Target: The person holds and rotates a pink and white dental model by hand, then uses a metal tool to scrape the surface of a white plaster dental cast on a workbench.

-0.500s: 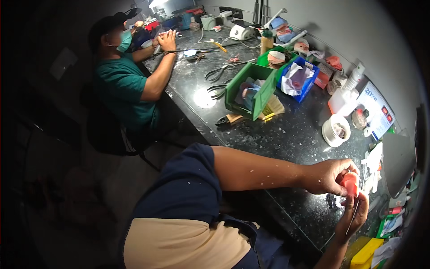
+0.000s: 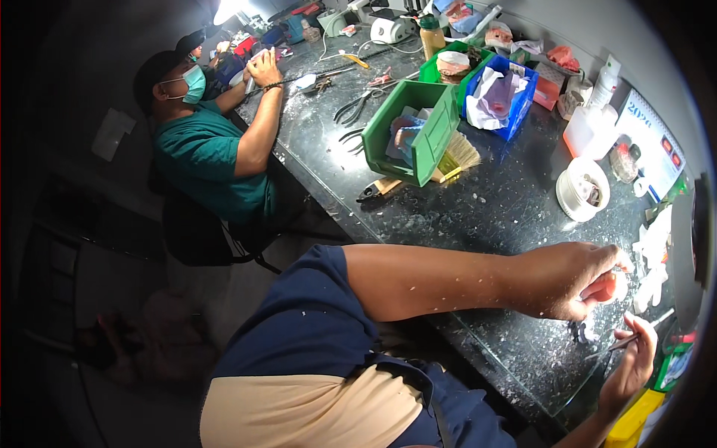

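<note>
My left hand (image 2: 556, 280) is closed around a small pink moulded piece (image 2: 609, 287) over the right part of the dark worktop (image 2: 485, 209). Its fingers partly cover the piece. Lower and to the right, apart from it, my right hand (image 2: 631, 362) holds a thin metal tool (image 2: 621, 343) between its fingers. Dark crumbled bits (image 2: 584, 331) lie on the worktop beneath my left hand, and white scraps (image 2: 651, 287) lie beside it at the right.
A white pot (image 2: 581, 190), a bottle of pink liquid (image 2: 586, 134), green (image 2: 407, 131) and blue (image 2: 500, 104) bins, a brush (image 2: 459, 157) and pliers (image 2: 347, 108) stand or lie beyond. A yellow bin (image 2: 631, 422) is lower right. A masked co-worker (image 2: 205, 157) sits at the left.
My left hand has moved right and slightly up with the pink piece. My right hand has come away from the piece, moving right. The view has shifted, showing another person behind the co-worker.
</note>
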### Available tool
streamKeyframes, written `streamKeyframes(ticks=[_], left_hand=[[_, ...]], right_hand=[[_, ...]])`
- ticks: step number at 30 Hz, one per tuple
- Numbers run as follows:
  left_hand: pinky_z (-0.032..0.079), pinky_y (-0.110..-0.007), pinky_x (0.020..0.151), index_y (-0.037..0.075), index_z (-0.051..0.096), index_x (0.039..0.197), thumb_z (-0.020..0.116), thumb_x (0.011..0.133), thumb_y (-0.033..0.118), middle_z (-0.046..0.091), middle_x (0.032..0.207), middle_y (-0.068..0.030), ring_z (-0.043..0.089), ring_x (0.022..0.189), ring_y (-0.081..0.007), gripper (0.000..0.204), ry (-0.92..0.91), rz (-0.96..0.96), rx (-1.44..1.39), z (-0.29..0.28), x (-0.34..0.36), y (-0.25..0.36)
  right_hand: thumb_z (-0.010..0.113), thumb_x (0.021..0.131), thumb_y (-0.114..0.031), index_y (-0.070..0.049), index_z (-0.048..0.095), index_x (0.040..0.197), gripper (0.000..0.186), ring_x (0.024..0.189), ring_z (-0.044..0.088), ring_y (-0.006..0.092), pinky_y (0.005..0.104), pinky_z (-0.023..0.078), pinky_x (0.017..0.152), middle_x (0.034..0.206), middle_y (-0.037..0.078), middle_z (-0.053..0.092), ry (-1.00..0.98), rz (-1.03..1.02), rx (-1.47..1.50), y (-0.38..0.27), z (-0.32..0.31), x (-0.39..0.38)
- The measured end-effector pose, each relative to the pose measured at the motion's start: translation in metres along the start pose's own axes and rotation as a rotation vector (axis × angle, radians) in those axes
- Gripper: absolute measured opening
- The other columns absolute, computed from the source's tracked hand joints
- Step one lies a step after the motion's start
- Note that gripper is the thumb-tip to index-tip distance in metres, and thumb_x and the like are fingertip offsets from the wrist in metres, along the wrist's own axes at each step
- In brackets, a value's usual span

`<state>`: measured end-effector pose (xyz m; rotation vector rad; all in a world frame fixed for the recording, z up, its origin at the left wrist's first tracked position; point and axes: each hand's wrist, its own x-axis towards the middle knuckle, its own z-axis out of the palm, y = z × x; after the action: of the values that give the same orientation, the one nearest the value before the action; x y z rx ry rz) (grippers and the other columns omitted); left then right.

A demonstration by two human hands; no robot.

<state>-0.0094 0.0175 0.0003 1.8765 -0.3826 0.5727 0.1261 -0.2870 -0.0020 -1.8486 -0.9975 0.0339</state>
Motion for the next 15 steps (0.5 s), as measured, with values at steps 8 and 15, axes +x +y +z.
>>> streamKeyframes(ticks=[8,15], left_hand=[[0.058,-0.047,0.082,0.006,0.061,0.125,0.079,0.084,-0.005,0.072,0.096,-0.0106,0.074,0.093,-0.0345,0.046,-0.027,0.07,0.069,-0.011,0.014,0.01],[0.054,-0.029,0.094,0.005,0.067,0.13,0.083,0.095,-0.002,0.073,0.113,0.0007,0.064,0.101,-0.0086,0.039,0.098,-0.298,0.072,-0.028,0.004,-0.001]], right_hand=[[0.054,0.103,-0.007,0.006,0.07,0.127,0.031,0.1,0.068,0.0212,0.0362,0.054,0.097,0.127,0.017,0.072,0.051,0.238,0.007,-0.004,-0.031,-0.022],[0.072,0.101,-0.004,-0.01,0.067,0.135,0.035,0.079,0.071,0.0435,0.0441,0.057,0.074,0.1,0.022,0.073,-0.135,0.199,-0.454,-0.042,0.01,0.023]])
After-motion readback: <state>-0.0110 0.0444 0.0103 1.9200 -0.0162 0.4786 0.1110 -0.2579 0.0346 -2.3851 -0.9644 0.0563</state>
